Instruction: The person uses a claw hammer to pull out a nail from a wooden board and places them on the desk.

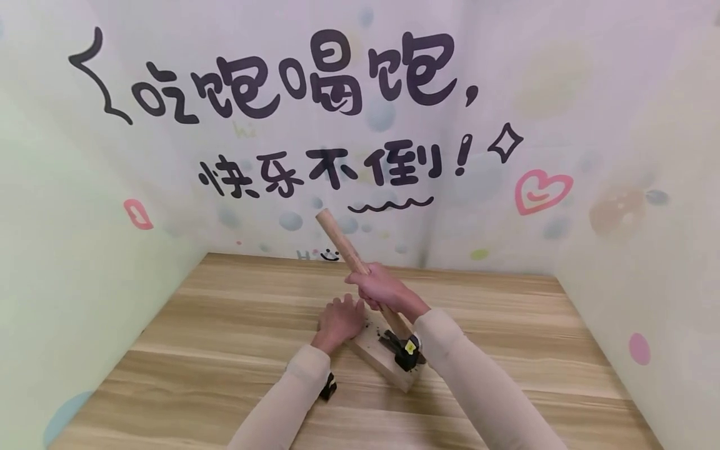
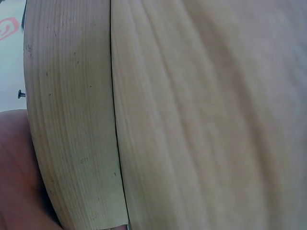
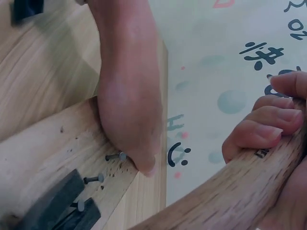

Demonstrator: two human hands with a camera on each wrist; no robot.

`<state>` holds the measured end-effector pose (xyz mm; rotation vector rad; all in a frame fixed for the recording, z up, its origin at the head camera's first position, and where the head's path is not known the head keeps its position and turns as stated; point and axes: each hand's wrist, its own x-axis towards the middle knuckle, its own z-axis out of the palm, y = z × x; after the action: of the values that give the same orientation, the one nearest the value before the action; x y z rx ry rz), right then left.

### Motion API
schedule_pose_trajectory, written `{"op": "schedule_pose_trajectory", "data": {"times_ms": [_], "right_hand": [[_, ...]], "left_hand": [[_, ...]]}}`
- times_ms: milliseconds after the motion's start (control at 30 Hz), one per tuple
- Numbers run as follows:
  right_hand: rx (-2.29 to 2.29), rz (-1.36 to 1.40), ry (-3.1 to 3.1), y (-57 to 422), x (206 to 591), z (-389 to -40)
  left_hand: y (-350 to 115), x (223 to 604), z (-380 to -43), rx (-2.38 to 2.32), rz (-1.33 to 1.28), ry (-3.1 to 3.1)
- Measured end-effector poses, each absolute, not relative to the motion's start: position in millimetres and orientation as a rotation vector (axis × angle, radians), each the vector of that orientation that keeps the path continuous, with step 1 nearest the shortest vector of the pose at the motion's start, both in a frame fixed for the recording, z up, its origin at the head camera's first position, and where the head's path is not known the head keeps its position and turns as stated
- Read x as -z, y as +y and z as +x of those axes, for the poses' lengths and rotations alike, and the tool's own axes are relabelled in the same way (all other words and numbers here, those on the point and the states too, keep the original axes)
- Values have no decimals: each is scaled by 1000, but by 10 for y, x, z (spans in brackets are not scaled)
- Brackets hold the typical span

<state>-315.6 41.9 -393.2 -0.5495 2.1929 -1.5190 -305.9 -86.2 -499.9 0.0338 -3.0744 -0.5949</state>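
My right hand [image 1: 385, 289] grips the wooden handle of a claw hammer [image 1: 337, 237], fingers wrapped round it. The handle slants up and to the left. Down on a pale wooden board [image 1: 382, 362] rests the black hammer head. In the right wrist view its claw [image 3: 57, 201] straddles a nail [image 3: 80, 206] standing in the board. Another nail [image 3: 96, 178] is just beyond the claw tips, and a third nail [image 3: 115, 156] stands close to my left hand [image 1: 341, 320]. That hand holds the far left end of the board, its palm [image 2: 17, 167] against the edge.
The board lies on a wood-grain table [image 1: 225, 375]. Light printed walls [image 1: 394, 237] enclose the table at the back and on both sides. A small black device [image 1: 328, 387] shows beside the left sleeve.
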Motion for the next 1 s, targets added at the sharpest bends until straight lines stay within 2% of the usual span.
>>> {"op": "schedule_pose_trajectory", "data": {"times_ms": [267,1000], "right_hand": [[1701,-502,2167,485,3914,-3114],[1741,-572,2211,518,3983,-3052]], "left_hand": [[-854,4958,-3046,612,38,-3054],[-869,4981,-3072,652,18,-3077]]}}
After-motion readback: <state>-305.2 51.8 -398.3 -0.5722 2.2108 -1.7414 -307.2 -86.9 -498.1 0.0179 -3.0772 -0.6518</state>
